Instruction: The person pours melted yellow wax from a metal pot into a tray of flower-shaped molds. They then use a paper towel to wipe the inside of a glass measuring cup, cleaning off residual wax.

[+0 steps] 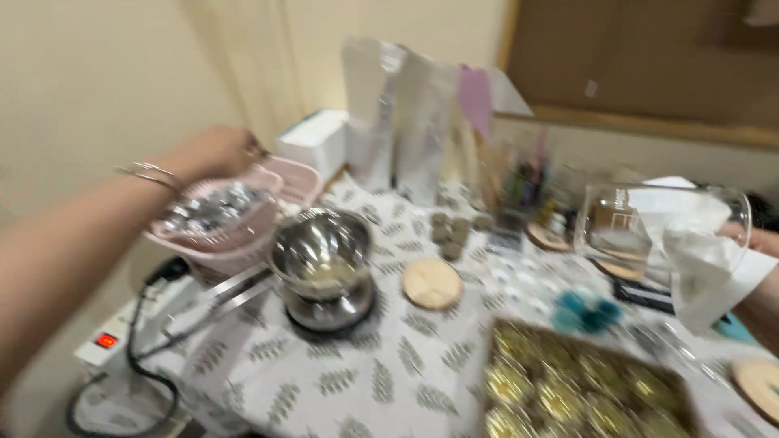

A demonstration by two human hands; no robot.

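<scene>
My left hand (217, 150), with thin bangles on the wrist, reaches out over a pink basket (243, 243) at the table's left; its fingers are blurred and I cannot tell whether they grip anything. Crumpled silver foil (213, 209) fills the basket. My right hand (759, 242) shows only at the right edge, holding a clear glass beaker (649, 227) tipped on its side, with white tissue (706, 268) stuffed against its mouth.
A steel pot (321, 253) sits on a small round hotplate beside the basket. A wooden coaster (432, 283), small jars, silver pouches (398, 122) and a box of gold tins (584, 389) crowd the leaf-patterned cloth. A power strip (109, 341) with black cable lies at the left.
</scene>
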